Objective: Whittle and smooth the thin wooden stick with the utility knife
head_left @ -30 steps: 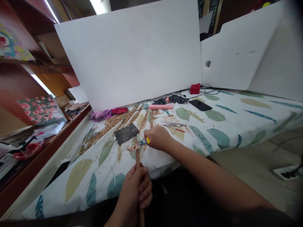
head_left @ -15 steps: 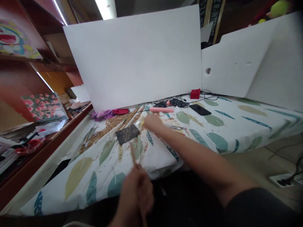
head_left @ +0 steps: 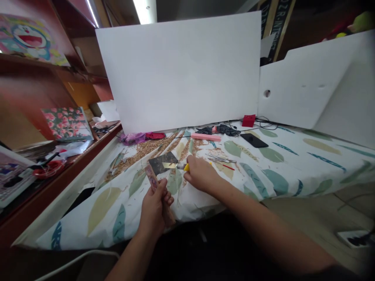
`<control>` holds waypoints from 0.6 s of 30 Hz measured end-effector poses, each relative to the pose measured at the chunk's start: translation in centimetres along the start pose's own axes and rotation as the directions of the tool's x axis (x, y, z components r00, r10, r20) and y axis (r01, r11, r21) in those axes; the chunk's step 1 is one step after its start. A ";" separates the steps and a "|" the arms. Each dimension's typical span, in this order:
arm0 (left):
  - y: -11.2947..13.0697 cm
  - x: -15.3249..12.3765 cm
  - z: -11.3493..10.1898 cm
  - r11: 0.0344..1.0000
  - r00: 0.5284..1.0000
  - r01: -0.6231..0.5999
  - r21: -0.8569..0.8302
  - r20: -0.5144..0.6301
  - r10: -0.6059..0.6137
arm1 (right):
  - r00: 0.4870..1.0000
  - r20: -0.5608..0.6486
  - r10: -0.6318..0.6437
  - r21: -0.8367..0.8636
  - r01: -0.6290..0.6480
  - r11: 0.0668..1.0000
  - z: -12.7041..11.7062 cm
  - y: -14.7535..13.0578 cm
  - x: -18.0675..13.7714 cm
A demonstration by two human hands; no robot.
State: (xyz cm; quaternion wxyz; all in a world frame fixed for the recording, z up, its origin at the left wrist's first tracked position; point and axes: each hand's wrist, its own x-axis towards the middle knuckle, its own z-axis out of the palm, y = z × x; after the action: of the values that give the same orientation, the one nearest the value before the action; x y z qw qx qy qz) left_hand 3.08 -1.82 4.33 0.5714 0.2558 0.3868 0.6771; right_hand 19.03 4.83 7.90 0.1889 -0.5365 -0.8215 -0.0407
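My left hand (head_left: 156,208) is closed around a flat wooden stick (head_left: 151,177), held at a slant with its patterned upper end pointing away from me. In my right hand (head_left: 202,173) is a yellow-handled utility knife (head_left: 186,167), its light blade reaching left past the upper part of the stick; I cannot tell whether blade and stick touch. Below the blade lies a small dark mat (head_left: 159,160) with bits of wood on it. Wood shavings (head_left: 152,147) are spread over the leaf-patterned cloth (head_left: 202,199) behind the mat.
Behind the hands lie a pink bar (head_left: 206,137), a black phone (head_left: 254,140), a red box (head_left: 249,120) and thin tools (head_left: 221,159). Purple plastic (head_left: 133,138) sits at the back left. A white board (head_left: 181,74) stands across the rear.
The stick has been raised and turned, now crossing the mat's near edge. My right hand has drawn nearer to me, bringing the knife close to the stick. The view has shifted slightly left.
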 end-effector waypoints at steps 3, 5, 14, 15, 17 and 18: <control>-0.2 -0.5 -0.1 0.999 1.000 0.005 0.053 0.019 -0.006 | 0.995 0.032 -0.095 0.175 0.088 0.981 -0.2 -0.5 -1.9; 0.1 -0.9 -0.1 0.996 0.999 -0.016 0.091 0.051 0.011 | 0.990 0.053 -0.128 0.247 0.111 0.963 -0.5 -0.6 -2.7; 1.2 -1.3 0.4 0.957 0.986 -0.165 0.240 0.061 0.155 | 0.946 0.142 -0.293 0.475 0.195 0.858 -2.3 -1.7 -5.2; 1.2 -1.3 0.4 0.953 0.985 -0.170 0.251 0.065 0.159 | 0.942 0.147 -0.302 0.486 0.197 0.851 -2.4 -1.8 -5.3; 1.2 -1.3 0.3 0.946 0.984 -0.174 0.274 0.070 0.161 | 0.938 0.158 -0.309 0.498 0.195 0.845 -2.3 -1.9 -5.4; 1.2 -1.3 0.3 0.943 0.985 -0.171 0.284 0.068 0.159 | 0.937 0.163 -0.310 0.500 0.193 0.845 -2.3 -1.9 -5.4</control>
State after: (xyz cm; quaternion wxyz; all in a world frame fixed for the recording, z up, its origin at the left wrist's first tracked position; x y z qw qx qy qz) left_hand 2.92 -3.07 5.60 0.4777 0.3828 0.4458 0.6531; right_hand 19.88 -1.27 8.38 0.2082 -0.3612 -0.8862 0.2021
